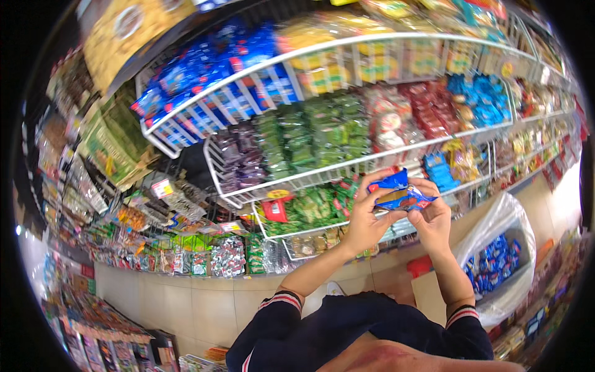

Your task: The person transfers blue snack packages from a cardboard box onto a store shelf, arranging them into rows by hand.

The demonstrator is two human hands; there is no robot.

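Observation:
In front of the middle wire shelf, both my hands hold shiny blue snack wrapping point(403, 201) with red marks. A yellow-brown patch shows between its upper and lower blue parts; I cannot tell if it is one packet or two. The fingers and thumb of my left hand point(367, 221) pinch its left side. My right hand point(430, 223) grips the right end, thumb at the lower edge. Similar blue packets point(218, 69) fill the left of the top white wire basket point(232, 76), up and to the left of my hands.
A box lined with clear plastic point(523, 218) stands at my right, with loose blue packets point(495, 262) inside. Green-wrapped snacks point(325, 135) and red-wrapped snacks point(427, 109) lie in the middle wire shelf. Hanging bags point(116, 144) line the left. Tiled floor point(209, 302) lies below.

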